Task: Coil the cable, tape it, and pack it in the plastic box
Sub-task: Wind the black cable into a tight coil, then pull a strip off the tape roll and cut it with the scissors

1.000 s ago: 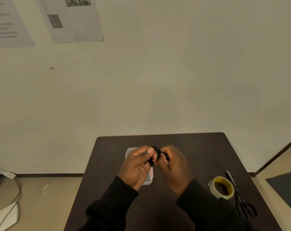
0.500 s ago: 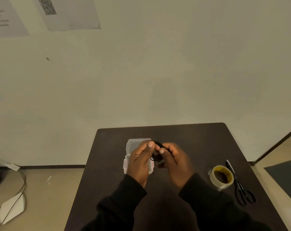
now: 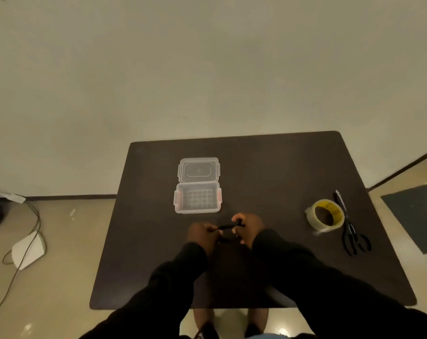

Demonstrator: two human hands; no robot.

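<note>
Black cable [image 3: 228,226] is bunched between the person's two hands, low over the dark table [image 3: 281,172] and just in front of the plastic box [image 3: 197,198]. The left hand [image 3: 202,234] is curled around one side of it, fingers closed on a strand; the right hand [image 3: 248,227] pinches the other side between thumb and fingertips. A short stretch of cable runs taut between them, and a loop seems to hang below, though it is dark against the dark top and hard to make out.

Coiling looks to be the step in hand, and near its end, since nearly all the cable is gathered into the hands and none trails across the table. I see no tape on the bundle. The tape roll [image 3: 326,215] sits well off to the right, untouched, with the scissors [image 3: 354,237] lying just beside it. So taping is yet to be done, and packing after that.

The box stands ready: its base is empty, with orange clips at the sides, and its clear lid [image 3: 199,170] lies flat just behind it, touching or nearly so.

The cable itself looks thin and limp, the sort that may spring loose if either hand lets go.
</note>
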